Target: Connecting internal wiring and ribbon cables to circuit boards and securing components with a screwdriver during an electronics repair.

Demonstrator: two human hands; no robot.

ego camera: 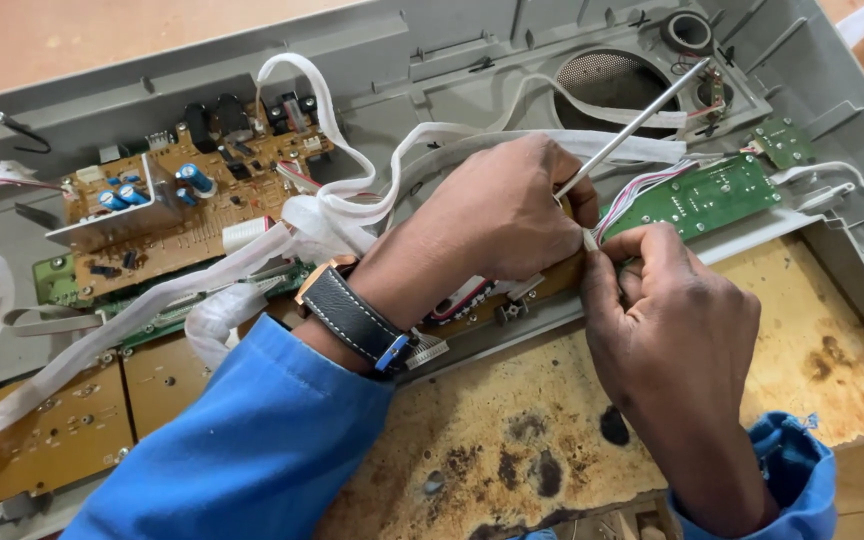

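Metal probe (632, 125) sits in your left hand (502, 215)'s grip; right hand (667, 320) pinches the wire connector (592, 238) at three o'clock, casing (432, 60) open, boards wired.

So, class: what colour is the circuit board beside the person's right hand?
Green circuit board, clearest in the head view, just beyond the right hand.
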